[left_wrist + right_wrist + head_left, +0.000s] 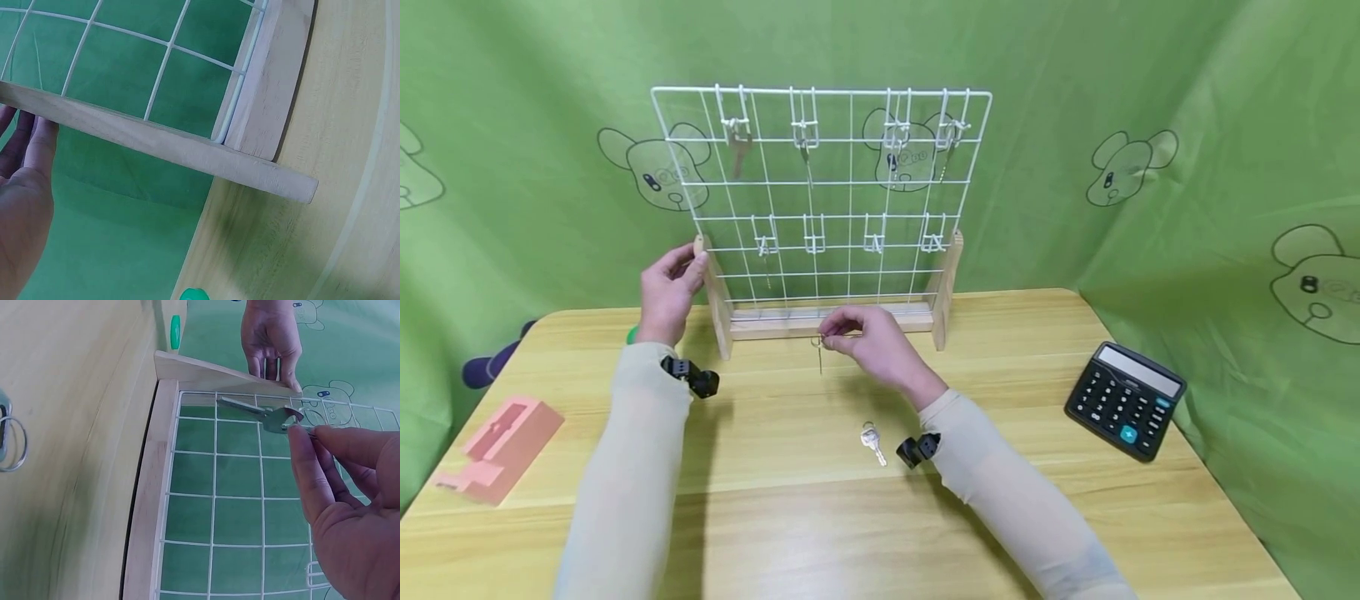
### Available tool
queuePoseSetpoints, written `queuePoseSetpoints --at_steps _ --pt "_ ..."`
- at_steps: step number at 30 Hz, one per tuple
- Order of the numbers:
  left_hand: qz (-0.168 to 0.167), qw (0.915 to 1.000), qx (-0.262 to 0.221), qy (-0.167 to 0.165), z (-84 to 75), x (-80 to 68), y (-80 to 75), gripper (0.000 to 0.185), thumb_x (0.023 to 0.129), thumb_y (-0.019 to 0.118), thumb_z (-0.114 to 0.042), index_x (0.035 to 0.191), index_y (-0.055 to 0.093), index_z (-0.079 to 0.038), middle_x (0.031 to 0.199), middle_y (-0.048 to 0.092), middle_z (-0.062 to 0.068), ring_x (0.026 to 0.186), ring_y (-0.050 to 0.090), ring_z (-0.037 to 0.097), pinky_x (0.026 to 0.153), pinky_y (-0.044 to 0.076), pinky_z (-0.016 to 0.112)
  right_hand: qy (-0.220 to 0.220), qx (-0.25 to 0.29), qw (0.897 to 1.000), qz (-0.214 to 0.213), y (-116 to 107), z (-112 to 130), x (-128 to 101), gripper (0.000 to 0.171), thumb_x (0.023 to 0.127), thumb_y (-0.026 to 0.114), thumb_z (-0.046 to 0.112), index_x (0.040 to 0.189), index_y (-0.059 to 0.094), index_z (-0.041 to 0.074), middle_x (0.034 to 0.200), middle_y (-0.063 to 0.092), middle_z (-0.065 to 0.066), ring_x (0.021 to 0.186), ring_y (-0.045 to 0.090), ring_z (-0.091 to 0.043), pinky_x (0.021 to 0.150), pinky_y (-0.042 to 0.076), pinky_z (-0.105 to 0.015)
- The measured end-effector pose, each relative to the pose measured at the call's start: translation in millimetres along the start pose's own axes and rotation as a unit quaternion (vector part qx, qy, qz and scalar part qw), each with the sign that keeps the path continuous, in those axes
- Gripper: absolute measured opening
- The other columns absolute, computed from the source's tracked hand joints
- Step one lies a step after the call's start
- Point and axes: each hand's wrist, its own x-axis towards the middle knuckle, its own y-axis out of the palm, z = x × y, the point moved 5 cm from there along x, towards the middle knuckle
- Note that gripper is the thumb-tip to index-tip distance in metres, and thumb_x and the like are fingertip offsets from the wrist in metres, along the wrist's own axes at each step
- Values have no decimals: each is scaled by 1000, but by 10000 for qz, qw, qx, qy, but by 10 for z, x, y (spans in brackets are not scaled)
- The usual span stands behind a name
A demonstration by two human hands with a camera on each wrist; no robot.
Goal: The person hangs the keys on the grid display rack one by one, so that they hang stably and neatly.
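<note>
My right hand (880, 343) pinches a silver key (272, 419) by its ring end between thumb and fingertips, in front of the rack's wooden base bar. The key hangs down in the head view. My left hand (670, 293) grips the top of the left wooden side post (156, 140) of the white wire grid rack (850, 182), with the thumb in front. Several hooks hang on the grid in two rows. Keys hang on the upper hooks, such as a brownish key (740, 154), and one from the lower left hook (765, 244). Another key (872, 442) with a ring lies on the table.
A black calculator (1125, 400) lies at the right of the wooden table (775, 533). At the left stands a pink holder (501, 450), with a purple object (490, 362) at the edge behind it. Green cloth (1037, 125) hangs behind the rack.
</note>
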Motion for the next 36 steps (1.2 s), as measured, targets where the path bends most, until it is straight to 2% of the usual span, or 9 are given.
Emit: queuePoseSetpoints --at_steps 8,19,25,31,36 --pt "20 10000 -19 -49 -3 -8 2 51 93 68 -22 138 53 -4 137 52 17 122 51 25 99 48 23 -98 74 9995 -281 -72 98 51 15 88 72 3 103 70 5 95 67 0 92 61 -17 80 56 -29" --pt "-1 10000 -23 -66 5 3 -3 49 93 68 -21 137 54 -3 135 53 17 120 52 25 98 50 22 -183 128 9971 -723 -163 247 158 12 89 72 4 100 71 8 94 69 1 89 63 -16 77 57 -30" --pt "-5 9999 -55 -109 20 -5 -13 49 93 68 -21 137 53 -4 135 53 16 120 52 25 98 49 23 -207 186 9964 -799 -200 272 208 12 90 71 6 102 70 8 96 69 1 91 62 -16 79 56 -30" --pt "17 9999 -73 -106 24 -2 -7 50 93 68 -21 137 53 -4 135 53 16 121 52 25 98 49 23 -448 337 9927 -1071 -297 308 270 13 89 71 2 102 70 4 95 68 -2 90 62 -18 80 55 -31" --pt "1 9999 -108 -70 16 5 -5 49 93 68 -21 137 53 -3 134 53 16 119 52 24 97 50 22 -525 304 9899 -1281 -338 350 325 13 89 71 3 102 70 7 95 68 0 90 61 -16 82 54 -29"
